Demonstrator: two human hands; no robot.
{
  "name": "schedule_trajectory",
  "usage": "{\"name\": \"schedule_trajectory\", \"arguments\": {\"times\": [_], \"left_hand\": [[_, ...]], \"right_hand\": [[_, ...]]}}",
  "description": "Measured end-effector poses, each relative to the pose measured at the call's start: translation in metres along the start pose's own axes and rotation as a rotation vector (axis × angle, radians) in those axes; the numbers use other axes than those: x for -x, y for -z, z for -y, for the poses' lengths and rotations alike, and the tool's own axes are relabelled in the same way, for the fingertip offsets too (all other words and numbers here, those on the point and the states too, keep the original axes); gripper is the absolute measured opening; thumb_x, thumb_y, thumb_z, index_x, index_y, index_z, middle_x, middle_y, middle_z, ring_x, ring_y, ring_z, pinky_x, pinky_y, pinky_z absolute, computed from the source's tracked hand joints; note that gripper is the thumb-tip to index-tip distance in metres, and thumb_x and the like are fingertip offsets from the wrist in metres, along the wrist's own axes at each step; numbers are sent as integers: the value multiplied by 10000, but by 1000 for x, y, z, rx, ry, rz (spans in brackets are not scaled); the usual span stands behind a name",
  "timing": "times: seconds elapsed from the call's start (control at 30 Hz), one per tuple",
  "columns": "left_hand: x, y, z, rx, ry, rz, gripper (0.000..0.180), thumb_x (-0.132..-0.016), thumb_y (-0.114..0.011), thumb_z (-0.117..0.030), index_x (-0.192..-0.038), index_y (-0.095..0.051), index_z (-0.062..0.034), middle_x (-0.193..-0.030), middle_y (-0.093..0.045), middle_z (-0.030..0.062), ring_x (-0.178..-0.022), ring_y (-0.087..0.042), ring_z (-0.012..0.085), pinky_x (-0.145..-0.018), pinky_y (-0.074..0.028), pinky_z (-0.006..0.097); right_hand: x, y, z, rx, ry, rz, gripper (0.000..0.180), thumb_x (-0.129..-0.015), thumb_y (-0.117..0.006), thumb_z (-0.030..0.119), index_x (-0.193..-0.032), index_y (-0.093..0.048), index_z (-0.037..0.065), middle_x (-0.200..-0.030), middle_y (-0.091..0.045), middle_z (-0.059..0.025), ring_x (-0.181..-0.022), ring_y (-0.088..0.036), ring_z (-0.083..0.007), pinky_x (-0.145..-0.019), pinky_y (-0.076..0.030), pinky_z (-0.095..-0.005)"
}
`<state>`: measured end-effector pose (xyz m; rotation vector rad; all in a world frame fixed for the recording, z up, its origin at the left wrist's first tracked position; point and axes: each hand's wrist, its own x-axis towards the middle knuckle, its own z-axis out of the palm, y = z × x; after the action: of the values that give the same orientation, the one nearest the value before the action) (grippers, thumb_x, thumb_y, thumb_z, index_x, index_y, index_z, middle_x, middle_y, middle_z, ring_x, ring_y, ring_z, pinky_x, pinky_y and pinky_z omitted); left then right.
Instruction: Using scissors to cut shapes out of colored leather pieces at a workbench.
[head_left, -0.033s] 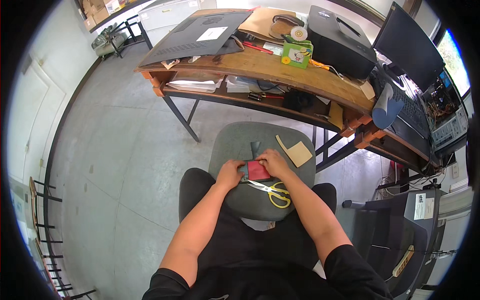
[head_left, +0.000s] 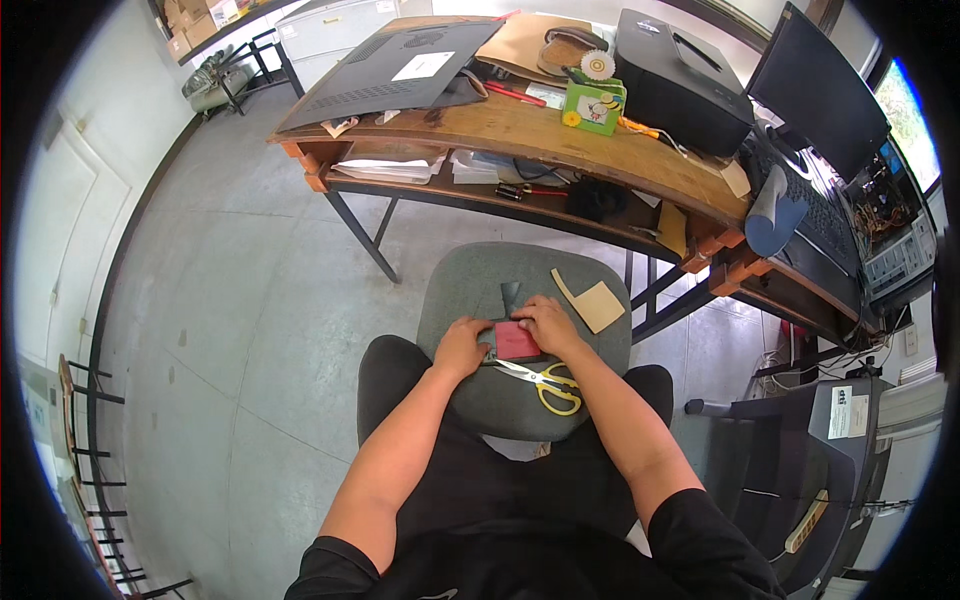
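**Both hands on the red piece**

Head cam: I'm pressing my left hand (head_left: 462, 345) and right hand (head_left: 548, 325) flat on a red leather-like piece (head_left: 516, 340), nothing shifting. It's lying on the grey stool seat (head_left: 470, 280), yellow-handled scissors (head_left: 548, 383) just beside. Tan scrap (head_left: 597, 304) nearby, cluttered wooden desk (head_left: 520, 130) ahead, concrete floor.
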<state>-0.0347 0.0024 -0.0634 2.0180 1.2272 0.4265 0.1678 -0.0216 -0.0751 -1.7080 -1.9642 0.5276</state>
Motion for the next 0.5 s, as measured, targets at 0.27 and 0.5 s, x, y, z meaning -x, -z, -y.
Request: {"name": "schedule_trajectory", "arguments": {"times": [0.27,0.5], "left_hand": [[-2,-6,-9,-236,-60,30,501,-678,-701,-133,-1155,-547,-126,-1089,-510,103,-1046,-479,282,-872,-423,368],[-2,-4,-9,-250,-60,7,583,-663,-716,-151,-1198,-489,-90,-1110,-497,122,-1057,-468,289,-879,-412,376]], "right_hand": [[29,4,-15,-68,-159,-51,370,-709,-662,121,-1071,-594,94,-1040,-530,-117,-1012,-481,-301,-879,-395,-360],[34,10,-3,18,-132,65,662,-622,-748,215,-1219,-477,124,-1134,-462,-115,-1073,-438,-303,-889,-383,-411]]}}
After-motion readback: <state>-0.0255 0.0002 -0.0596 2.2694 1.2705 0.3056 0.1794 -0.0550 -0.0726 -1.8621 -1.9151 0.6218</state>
